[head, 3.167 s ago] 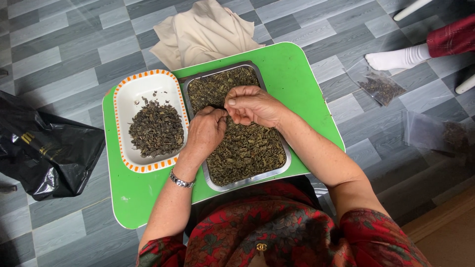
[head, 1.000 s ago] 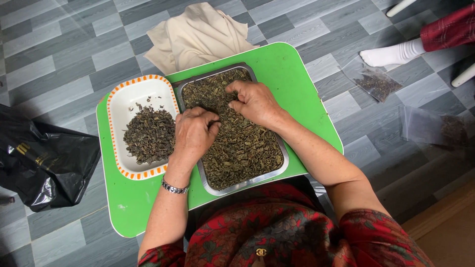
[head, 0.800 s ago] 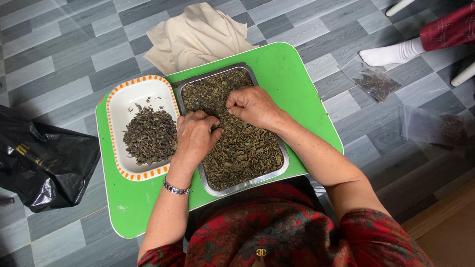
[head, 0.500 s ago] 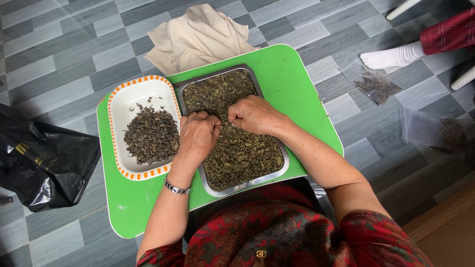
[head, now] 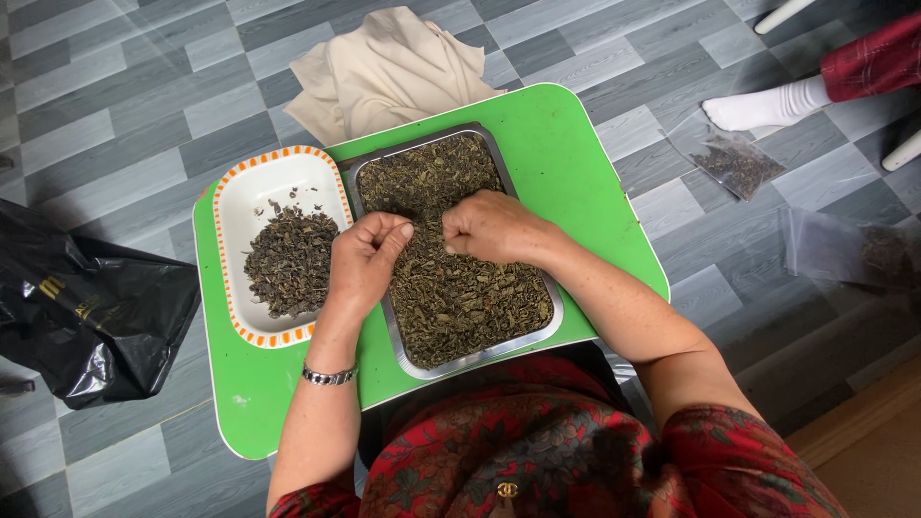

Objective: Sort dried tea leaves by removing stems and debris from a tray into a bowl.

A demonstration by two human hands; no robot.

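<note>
A metal tray (head: 545,331) full of dried green tea leaves (head: 460,297) lies on a green lap table (head: 566,163). My left hand (head: 365,264) hovers over the tray's left side, fingers curled with thumb and fingertips pinched together over the leaves. My right hand (head: 494,228) rests on the leaves at the tray's middle, fingers bent down into them. The two hands almost meet. To the left, a white dish with an orange-dotted rim (head: 254,182) holds a smaller heap of tea leaves (head: 291,261).
A beige cloth (head: 384,67) lies on the tiled floor beyond the table. A black plastic bag (head: 86,307) sits at the left. Clear small bags with leaves (head: 734,163) lie at the right, near another person's white-socked foot (head: 767,104).
Both hands have shifted slightly toward me over the tray and drawn closer together; the left hand has lifted a little, its fingers pinched.
</note>
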